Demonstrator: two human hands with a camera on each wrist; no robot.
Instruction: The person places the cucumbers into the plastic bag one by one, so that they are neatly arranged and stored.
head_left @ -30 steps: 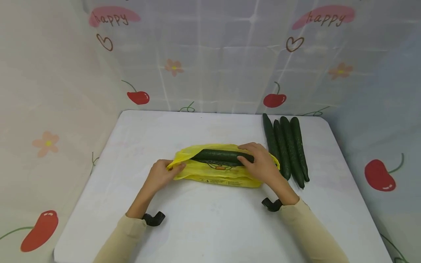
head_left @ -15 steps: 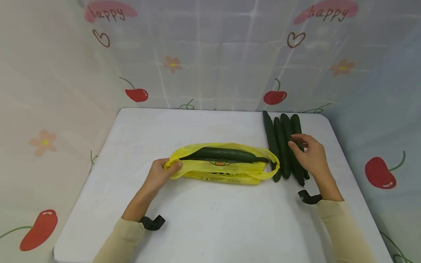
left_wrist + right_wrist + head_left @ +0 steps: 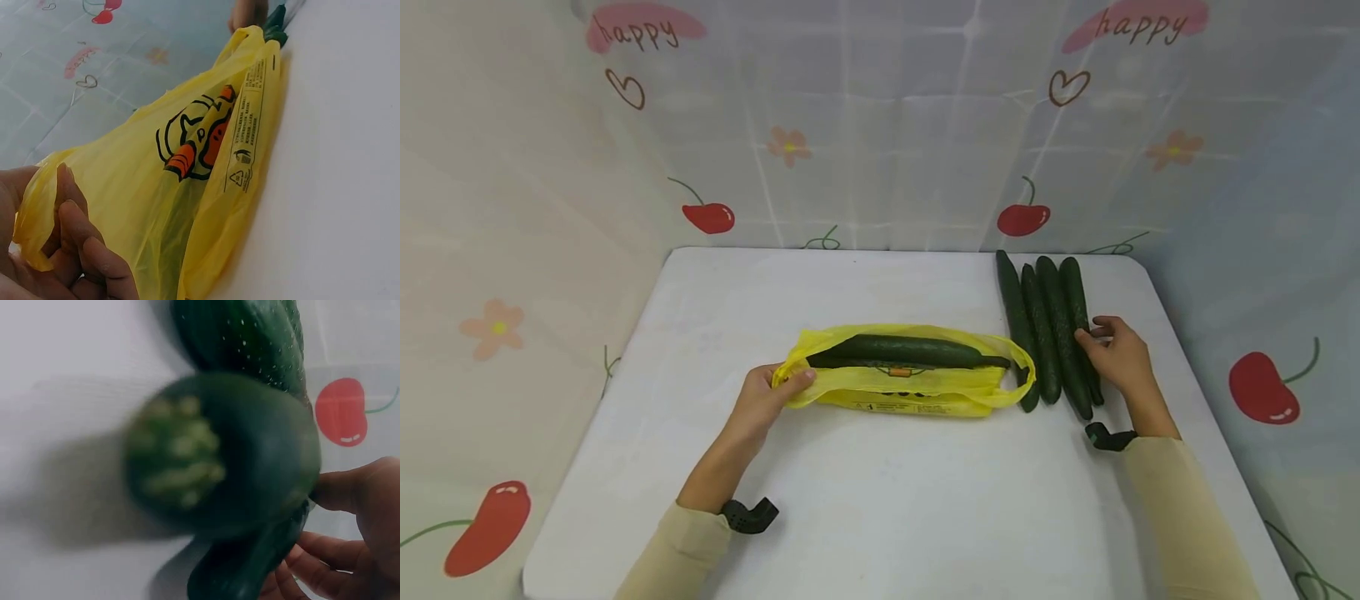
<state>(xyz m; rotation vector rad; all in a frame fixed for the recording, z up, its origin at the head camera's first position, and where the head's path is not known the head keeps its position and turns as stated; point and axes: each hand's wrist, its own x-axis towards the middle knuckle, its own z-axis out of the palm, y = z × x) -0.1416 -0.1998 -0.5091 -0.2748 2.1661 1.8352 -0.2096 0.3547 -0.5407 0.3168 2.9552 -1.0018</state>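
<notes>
My left hand (image 3: 758, 402) grips the left end of a yellow plastic bag (image 3: 917, 406), its film bunched between thumb and fingers (image 3: 78, 225). Inside the bag's upward mouth lies a dark green cucumber (image 3: 895, 350), crosswise on the table. To the right, several more cucumbers (image 3: 1047, 333) lie side by side, pointing away from me. My right hand (image 3: 1122, 358) pinches the rightmost cucumber (image 3: 1075, 292), thumb on its left upper side and fingers along its outer side. In the right wrist view a blurred cucumber end (image 3: 225, 456) hides part of this hold.
Everything lies on a white table (image 3: 880, 500) with rounded corners. A pale curtain (image 3: 880, 125) printed with cherries and flowers hangs along the back and sides. The bag's right handle loop (image 3: 1028, 375) overlaps the near end of the leftmost loose cucumber.
My right hand has left the cucumber inside the bag and moved right to the row, where it now takes hold of the outermost one. The left hand keeps its grip on the bag.
</notes>
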